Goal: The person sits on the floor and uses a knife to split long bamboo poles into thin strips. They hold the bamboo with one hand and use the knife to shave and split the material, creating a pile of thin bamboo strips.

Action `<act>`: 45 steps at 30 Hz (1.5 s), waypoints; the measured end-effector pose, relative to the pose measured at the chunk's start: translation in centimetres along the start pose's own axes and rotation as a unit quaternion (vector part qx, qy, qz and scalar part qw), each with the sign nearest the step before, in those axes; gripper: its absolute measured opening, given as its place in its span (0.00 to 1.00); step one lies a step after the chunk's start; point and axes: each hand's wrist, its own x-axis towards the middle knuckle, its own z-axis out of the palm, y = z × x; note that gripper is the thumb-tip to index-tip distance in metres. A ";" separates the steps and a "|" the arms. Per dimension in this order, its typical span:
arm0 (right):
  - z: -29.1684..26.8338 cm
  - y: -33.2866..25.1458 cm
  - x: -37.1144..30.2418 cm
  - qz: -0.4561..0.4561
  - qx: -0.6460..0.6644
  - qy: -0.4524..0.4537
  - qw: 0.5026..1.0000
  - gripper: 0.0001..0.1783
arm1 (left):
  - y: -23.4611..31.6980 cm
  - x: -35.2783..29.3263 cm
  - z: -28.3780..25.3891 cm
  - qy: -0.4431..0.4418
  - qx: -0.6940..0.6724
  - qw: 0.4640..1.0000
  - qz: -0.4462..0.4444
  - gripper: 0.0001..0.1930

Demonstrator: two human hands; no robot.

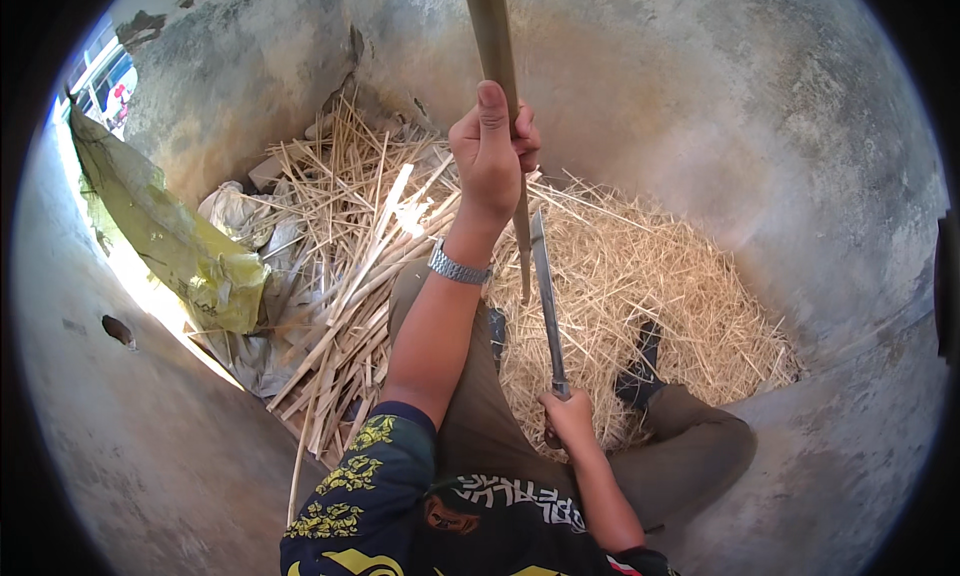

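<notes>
My left hand point(485, 166), raised above my lap, is closed around a long bamboo strip point(492, 31) with the thumb lying along it. The strip runs from the top edge of the view down past my wrist and narrows to a tip over the shavings. Lower down, my right hand point(568, 418) grips the handle of a long, dark-bladed knife point(548, 301). Its blade points up and away from me, its upper end close beside the lower part of the strip. Whether blade and strip touch, I cannot tell.
Thin pale shavings point(640, 296) cover the floor ahead and right, around my dark shoe point(640, 376). Split bamboo sticks point(340, 316) are heaped left of my legs. A curved concrete wall point(720, 96) surrounds me; a yellowish plastic sheet point(190, 236) hangs at the left opening.
</notes>
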 end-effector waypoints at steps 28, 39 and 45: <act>0.0 -2.0 -2.2 -0.289 0.250 0.097 0.919 0.16 | 0.2 0.4 0.9 -0.015 0.020 1.000 0.004 0.34; -1.8 -0.7 0.2 -0.009 0.051 -0.036 0.998 0.16 | -0.1 -1.3 3.3 -0.065 0.018 0.998 0.004 0.33; -1.6 -3.7 -1.8 0.085 0.297 -0.158 0.938 0.15 | -0.1 -0.9 2.7 -0.066 0.014 0.998 0.001 0.33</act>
